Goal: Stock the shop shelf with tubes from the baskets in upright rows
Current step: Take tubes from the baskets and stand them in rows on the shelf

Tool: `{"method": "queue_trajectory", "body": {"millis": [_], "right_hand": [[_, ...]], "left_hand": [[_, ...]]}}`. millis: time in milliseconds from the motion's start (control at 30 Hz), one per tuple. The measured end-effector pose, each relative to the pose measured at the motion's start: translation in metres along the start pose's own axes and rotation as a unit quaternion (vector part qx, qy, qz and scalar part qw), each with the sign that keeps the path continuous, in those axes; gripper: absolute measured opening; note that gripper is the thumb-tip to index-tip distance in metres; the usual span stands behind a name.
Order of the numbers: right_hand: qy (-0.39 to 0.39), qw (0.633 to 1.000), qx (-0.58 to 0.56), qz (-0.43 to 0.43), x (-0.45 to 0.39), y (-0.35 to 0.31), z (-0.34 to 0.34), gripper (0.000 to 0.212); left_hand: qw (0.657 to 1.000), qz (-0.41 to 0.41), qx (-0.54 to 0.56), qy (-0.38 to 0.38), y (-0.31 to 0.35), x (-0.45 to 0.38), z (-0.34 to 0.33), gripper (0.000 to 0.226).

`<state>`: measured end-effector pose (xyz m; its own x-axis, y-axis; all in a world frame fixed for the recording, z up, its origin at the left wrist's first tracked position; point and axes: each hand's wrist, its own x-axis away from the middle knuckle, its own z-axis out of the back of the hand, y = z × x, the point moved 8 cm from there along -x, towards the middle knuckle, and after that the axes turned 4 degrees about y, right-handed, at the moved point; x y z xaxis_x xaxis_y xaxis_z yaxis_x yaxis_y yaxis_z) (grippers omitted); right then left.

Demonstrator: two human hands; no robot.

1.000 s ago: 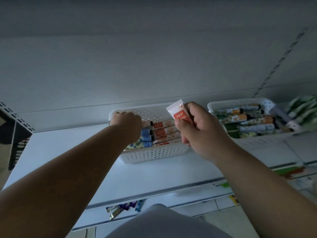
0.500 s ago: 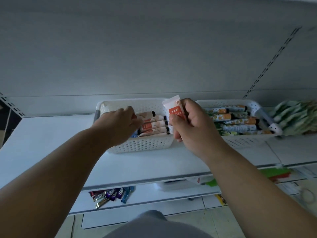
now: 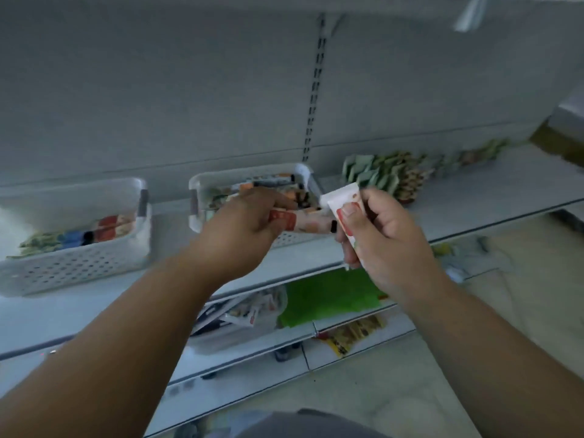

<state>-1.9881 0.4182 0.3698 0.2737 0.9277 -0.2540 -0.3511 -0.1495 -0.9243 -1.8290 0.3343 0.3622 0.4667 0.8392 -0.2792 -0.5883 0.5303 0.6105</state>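
My left hand (image 3: 243,229) grips a pale tube with orange print and a black cap (image 3: 308,223), held level in front of the right basket (image 3: 202,191). My right hand (image 3: 384,238) holds a white and orange tube (image 3: 343,200) upright, crimped end up. The two tubes nearly meet. The left basket (image 3: 72,267) still holds several tubes lying flat. Further right, a cluster of green tubes (image 3: 384,175) stands on the white shelf (image 3: 474,197).
Both white perforated baskets sit on the shelf against the grey back panel (image 3: 158,105). A slotted upright (image 3: 314,90) runs down the panel. Lower shelves carry a green pack (image 3: 328,295), small packets (image 3: 249,311) and yellow packets (image 3: 350,335). Pale floor lies at the right.
The view has swung right. My left hand has lifted a black-capped tube out of the left basket and carried it right, in front of the second basket. My right hand kept its tube.
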Motion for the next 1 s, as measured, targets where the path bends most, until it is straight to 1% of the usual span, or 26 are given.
{"method": "queue_trajectory", "body": {"millis": [100,167,333,400,467,533,633,733,833,933,1000], "right_hand": [[0.067,0.997,0.015,-0.022,0.003,0.018,0.073,0.027],[0.096,0.995,0.01,-0.031,0.0,0.029,0.109,0.028],[0.151,0.985,-0.03,-0.079,-0.023,0.065,0.172,0.027],[0.182,0.977,-0.034,-0.103,-0.034,0.079,0.194,0.027],[0.196,0.973,-0.039,-0.118,-0.043,0.089,0.213,0.027],[0.194,0.973,-0.034,-0.119,-0.053,0.097,0.231,0.028],[0.195,0.974,-0.02,-0.114,-0.07,0.111,0.263,0.022],[0.185,0.979,0.001,-0.089,-0.095,0.13,0.287,0.019],[0.135,0.989,0.029,-0.056,-0.132,0.152,0.301,0.025],[0.061,0.997,0.035,-0.034,-0.17,0.175,0.307,0.026],[0.02,0.998,0.059,0.004,-0.193,0.181,0.31,0.024]], "left_hand": [[0.999,-0.033,0.022,-0.021,0.051,-0.021,-0.053,0.016],[0.998,-0.038,0.037,-0.024,0.074,-0.036,-0.077,0.018],[0.994,-0.006,0.103,-0.038,0.105,-0.085,-0.134,0.018],[0.992,-0.017,0.108,-0.062,0.117,-0.109,-0.158,0.015],[0.989,-0.023,0.12,-0.082,0.13,-0.13,-0.179,0.01],[0.988,-0.028,0.123,-0.084,0.143,-0.147,-0.195,0.005],[0.989,-0.031,0.119,-0.081,0.161,-0.165,-0.217,0.006],[0.991,-0.026,0.107,-0.075,0.169,-0.177,-0.235,0.006],[0.992,0.018,0.111,-0.054,0.171,-0.188,-0.251,0.012],[0.996,0.068,0.062,0.018,0.174,-0.189,-0.255,0.022],[0.994,0.094,0.023,0.05,0.181,-0.187,-0.257,0.025]]}}
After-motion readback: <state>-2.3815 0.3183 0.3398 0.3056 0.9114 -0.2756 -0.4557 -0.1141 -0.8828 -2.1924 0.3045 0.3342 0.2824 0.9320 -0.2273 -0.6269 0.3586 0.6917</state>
